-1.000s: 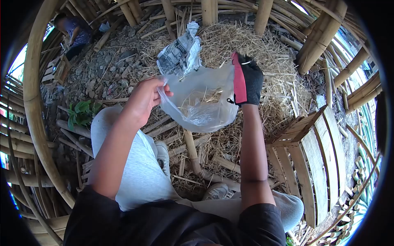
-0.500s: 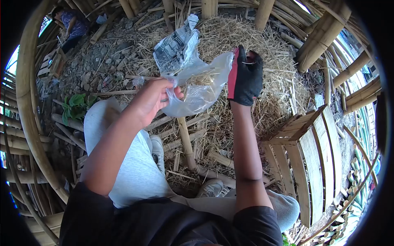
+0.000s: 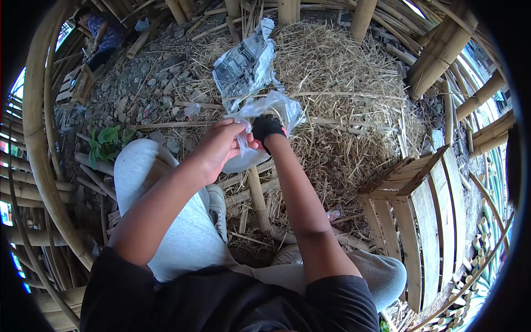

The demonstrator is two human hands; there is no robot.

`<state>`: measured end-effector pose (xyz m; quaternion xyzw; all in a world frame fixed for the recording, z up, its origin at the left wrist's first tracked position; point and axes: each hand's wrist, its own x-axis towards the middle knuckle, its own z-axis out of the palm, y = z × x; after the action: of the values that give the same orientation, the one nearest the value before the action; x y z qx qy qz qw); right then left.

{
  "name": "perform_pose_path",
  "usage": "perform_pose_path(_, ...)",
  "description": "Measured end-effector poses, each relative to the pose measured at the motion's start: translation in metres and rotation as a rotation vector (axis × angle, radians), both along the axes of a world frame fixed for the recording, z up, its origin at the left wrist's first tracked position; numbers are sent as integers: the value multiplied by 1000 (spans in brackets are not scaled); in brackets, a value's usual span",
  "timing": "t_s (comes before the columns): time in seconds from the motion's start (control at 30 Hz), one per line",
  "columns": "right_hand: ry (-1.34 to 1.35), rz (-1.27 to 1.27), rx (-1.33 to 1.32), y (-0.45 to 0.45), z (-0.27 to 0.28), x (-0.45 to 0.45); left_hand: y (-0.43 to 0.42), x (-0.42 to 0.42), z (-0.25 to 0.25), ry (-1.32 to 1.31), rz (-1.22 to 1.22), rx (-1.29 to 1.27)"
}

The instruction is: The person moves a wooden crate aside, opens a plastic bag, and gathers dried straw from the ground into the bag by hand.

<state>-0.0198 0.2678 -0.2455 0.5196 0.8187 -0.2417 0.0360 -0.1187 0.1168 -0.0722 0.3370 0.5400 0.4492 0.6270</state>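
Note:
My left hand, bare, pinches the rim of a clear plastic bag with its fingers closed. In the mouth of that bag is my right hand, in a black and red glove. Its fingers point away from me and are mostly hidden, so their grip does not show. Some straw-like material shows inside the bag near the glove. Just beyond the bag, a crumpled sheet of printed newspaper lies on the straw.
Dry straw and cut bamboo pieces cover the ground. A slatted wooden crate stands at my right. Bamboo poles enclose the space. A small green plant grows at left. Another person sits at the far left.
My right hand has moved left and down, from holding up the bag's right side into its mouth. The bag has dropped and bunched up. My left hand keeps its hold.

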Motion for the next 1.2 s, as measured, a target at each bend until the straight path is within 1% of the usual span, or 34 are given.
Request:
perform_pose_path(0.03, 92, -138, 149, -14, -9, -5, 0, 2, 2, -2, 19, 41)
perform_pose_path(0.07, 152, -176, 228, -28, -11, -9, 1, 4, 3, -4, 38, 81)
perform_pose_path(0.1, 195, -180, 291, -37, -12, -19, 2, 3, 2, -5, 37, 83)
perform_pose_path(0.13, 188, -114, 295, -49, -14, -31, 2, 2, 1, -7, 37, 85)
perform_pose_path(0.23, 91, 19, 252, -65, -26, -62, -3, -1, -9, 46, 22, 17)
perform_pose_path(0.37, -33, 65, 218, -58, -42, -76, -16, 1, -14, 138, -22, -33)
perform_pose_path(0.5, -119, 85, 204, -49, -51, -77, -27, -2, -5, 40, -31, -54)
perform_pose_path(0.63, -181, 115, 190, -42, -53, -71, -22, -6, -7, -6, 30, -94)
perform_pose_path(0.73, -221, 143, 165, -32, -45, -64, -9, -3, 0, -11, 78, -20)
perform_pose_path(0.77, -206, 155, 124, -26, -38, -60, -7, -3, 2, -1, 105, 12)
perform_pose_path(0.8, -165, 161, 61, -20, -27, -53, -6, -4, 4, -50, 161, 27)
perform_pose_path(0.83, -91, 168, -46, -12, -16, -44, -6, -7, 5, -65, 205, 33)
perform_pose_path(0.9, 130, 172, -340, 3, 31, -19, -8, -13, 5, -97, 296, 45)
perform_pose_path(1.03, 433, 402, -555, -5, 129, 56, -8, -25, 11, -128, 315, 27)
perform_pose_path(1.13, 1060, 773, -679, 13, 130, 125, -8, -21, 16, -120, 286, 33)
perform_pose_path(1.2, 1555, 748, -695, 37, 82, 159, -10, -19, 17, -122, 261, 17)
